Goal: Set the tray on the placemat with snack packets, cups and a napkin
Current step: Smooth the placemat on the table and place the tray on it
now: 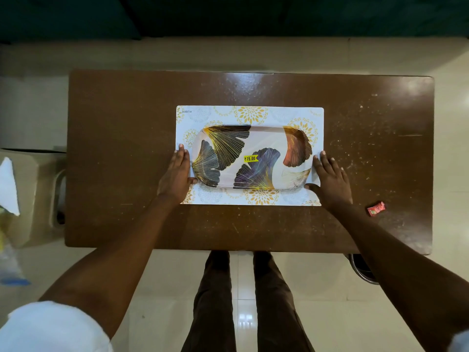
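Note:
A rectangular tray [264,138] printed with dark and gold fan leaves and a yellow price sticker lies flat on a white placemat [250,114] with gold flower rings, in the middle of the brown table. My left hand [176,175] lies flat against the tray's left end, fingers straight, thumb touching its near-left corner. My right hand [331,177] lies flat against the tray's right end, fingers straight, thumb at the near-right corner. A small red snack packet [376,208] lies on the table to the right of my right hand.
The brown table [121,138] has bare surface left, right and in front of the placemat. A beige stool or bin [33,199] stands left of the table with a white napkin [9,188] on it. My legs stand at the table's near edge.

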A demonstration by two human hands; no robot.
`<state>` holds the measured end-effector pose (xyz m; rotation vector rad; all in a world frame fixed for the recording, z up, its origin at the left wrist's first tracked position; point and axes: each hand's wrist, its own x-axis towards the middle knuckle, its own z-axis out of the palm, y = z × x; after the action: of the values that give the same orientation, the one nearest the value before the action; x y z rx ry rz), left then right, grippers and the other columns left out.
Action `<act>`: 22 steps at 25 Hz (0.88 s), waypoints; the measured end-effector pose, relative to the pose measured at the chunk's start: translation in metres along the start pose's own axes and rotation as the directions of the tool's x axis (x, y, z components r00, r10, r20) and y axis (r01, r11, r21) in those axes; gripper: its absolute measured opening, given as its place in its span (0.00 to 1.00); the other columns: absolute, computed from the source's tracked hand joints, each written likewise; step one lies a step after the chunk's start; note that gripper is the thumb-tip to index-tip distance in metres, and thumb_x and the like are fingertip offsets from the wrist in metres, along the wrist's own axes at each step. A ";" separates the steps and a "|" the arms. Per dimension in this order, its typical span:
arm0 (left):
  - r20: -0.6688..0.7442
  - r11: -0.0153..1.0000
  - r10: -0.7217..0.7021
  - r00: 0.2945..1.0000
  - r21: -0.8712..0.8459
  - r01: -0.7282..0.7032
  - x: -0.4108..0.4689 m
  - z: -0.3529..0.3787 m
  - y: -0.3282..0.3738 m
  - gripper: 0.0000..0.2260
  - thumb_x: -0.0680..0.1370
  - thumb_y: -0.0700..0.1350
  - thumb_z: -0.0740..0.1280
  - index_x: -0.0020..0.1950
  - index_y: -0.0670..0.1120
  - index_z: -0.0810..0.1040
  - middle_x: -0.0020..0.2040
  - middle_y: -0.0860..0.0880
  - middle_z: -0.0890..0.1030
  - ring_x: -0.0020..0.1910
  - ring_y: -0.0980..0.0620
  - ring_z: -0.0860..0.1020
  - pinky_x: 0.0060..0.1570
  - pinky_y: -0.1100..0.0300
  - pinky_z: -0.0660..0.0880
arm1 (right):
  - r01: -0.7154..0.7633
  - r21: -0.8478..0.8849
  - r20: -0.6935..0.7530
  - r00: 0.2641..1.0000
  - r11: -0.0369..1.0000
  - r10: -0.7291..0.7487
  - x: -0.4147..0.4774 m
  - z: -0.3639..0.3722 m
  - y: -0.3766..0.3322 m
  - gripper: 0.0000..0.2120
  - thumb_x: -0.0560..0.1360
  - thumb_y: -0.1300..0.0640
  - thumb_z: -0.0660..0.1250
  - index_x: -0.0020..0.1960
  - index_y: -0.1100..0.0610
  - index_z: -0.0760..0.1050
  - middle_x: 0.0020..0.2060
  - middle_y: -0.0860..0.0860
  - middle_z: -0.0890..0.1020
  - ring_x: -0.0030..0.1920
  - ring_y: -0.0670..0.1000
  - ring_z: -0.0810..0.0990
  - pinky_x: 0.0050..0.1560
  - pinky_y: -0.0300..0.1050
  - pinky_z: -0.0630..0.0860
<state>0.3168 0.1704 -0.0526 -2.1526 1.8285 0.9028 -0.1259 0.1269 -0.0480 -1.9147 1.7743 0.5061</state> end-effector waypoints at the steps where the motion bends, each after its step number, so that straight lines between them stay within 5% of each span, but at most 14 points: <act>1: -0.003 1.000 -0.003 1.000 0.004 0.003 0.000 0.000 0.000 0.41 0.81 0.46 0.69 0.85 0.42 0.46 0.85 0.46 0.40 0.85 0.45 0.43 0.80 0.50 0.62 | -0.004 0.006 0.001 1.000 1.000 0.004 -0.001 0.001 -0.001 0.41 0.82 0.40 0.64 0.86 0.50 0.45 0.85 0.50 0.44 0.86 0.55 0.44 0.84 0.58 0.47; 5: -0.016 0.999 -0.014 1.000 -0.037 0.014 -0.001 -0.001 0.000 0.38 0.81 0.45 0.69 0.84 0.42 0.49 0.85 0.46 0.44 0.85 0.46 0.45 0.79 0.51 0.59 | 0.021 0.058 -0.032 0.999 0.998 -0.020 0.002 0.002 0.002 0.40 0.81 0.44 0.68 0.86 0.50 0.51 0.85 0.51 0.50 0.86 0.58 0.49 0.83 0.59 0.51; 8: -0.181 0.987 -0.042 0.983 -0.161 0.013 0.000 -0.004 0.003 0.27 0.83 0.39 0.65 0.82 0.42 0.62 0.83 0.44 0.61 0.82 0.43 0.60 0.75 0.49 0.67 | 0.034 0.286 -0.213 0.977 0.958 0.029 0.004 0.004 0.001 0.28 0.82 0.53 0.68 0.80 0.55 0.67 0.80 0.57 0.68 0.77 0.62 0.68 0.75 0.58 0.68; 11: -0.351 0.880 -0.266 0.898 -0.468 0.078 0.007 -0.008 0.013 0.17 0.84 0.35 0.60 0.73 0.40 0.75 0.65 0.39 0.80 0.63 0.41 0.79 0.61 0.49 0.76 | -0.081 0.737 -0.194 0.926 0.672 0.325 0.011 -0.001 -0.016 0.20 0.82 0.52 0.68 0.73 0.58 0.76 0.63 0.58 0.83 0.63 0.60 0.82 0.63 0.52 0.78; 13: -0.219 0.663 -0.418 0.882 -0.737 0.131 0.015 -0.012 0.020 0.14 0.84 0.36 0.61 0.69 0.37 0.78 0.55 0.36 0.84 0.51 0.41 0.82 0.54 0.49 0.79 | -0.103 0.887 -0.092 0.916 0.449 0.391 0.019 -0.008 -0.026 0.20 0.81 0.52 0.71 0.69 0.60 0.78 0.58 0.59 0.85 0.58 0.59 0.85 0.61 0.56 0.82; 15: -0.091 0.484 -0.454 0.886 -0.861 0.159 0.021 -0.016 0.022 0.12 0.83 0.38 0.65 0.64 0.34 0.79 0.44 0.39 0.83 0.40 0.45 0.81 0.44 0.49 0.81 | -0.108 0.929 -0.047 0.914 0.354 0.402 0.026 -0.013 -0.031 0.19 0.80 0.55 0.73 0.67 0.63 0.80 0.57 0.60 0.85 0.57 0.60 0.86 0.59 0.59 0.84; 17: -0.011 0.412 -0.467 0.884 -0.888 0.206 0.024 -0.018 0.020 0.11 0.81 0.38 0.69 0.61 0.33 0.81 0.41 0.43 0.82 0.36 0.50 0.79 0.37 0.57 0.81 | -0.134 0.936 -0.018 0.906 0.326 0.423 0.031 -0.017 -0.033 0.16 0.79 0.59 0.73 0.65 0.64 0.81 0.57 0.60 0.86 0.58 0.61 0.86 0.59 0.59 0.84; 22: 0.096 0.323 -0.482 0.871 -0.905 0.278 0.028 -0.018 0.017 0.12 0.78 0.35 0.72 0.62 0.36 0.82 0.51 0.40 0.84 0.45 0.47 0.83 0.45 0.55 0.84 | -0.175 0.939 0.024 0.891 0.295 0.453 0.036 -0.021 -0.032 0.13 0.79 0.64 0.73 0.63 0.62 0.83 0.57 0.58 0.86 0.58 0.58 0.85 0.58 0.52 0.85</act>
<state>0.3087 0.1343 -0.0495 -3.1671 0.6806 1.8959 -0.0919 0.0871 -0.0480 -0.7791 1.9315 -0.6277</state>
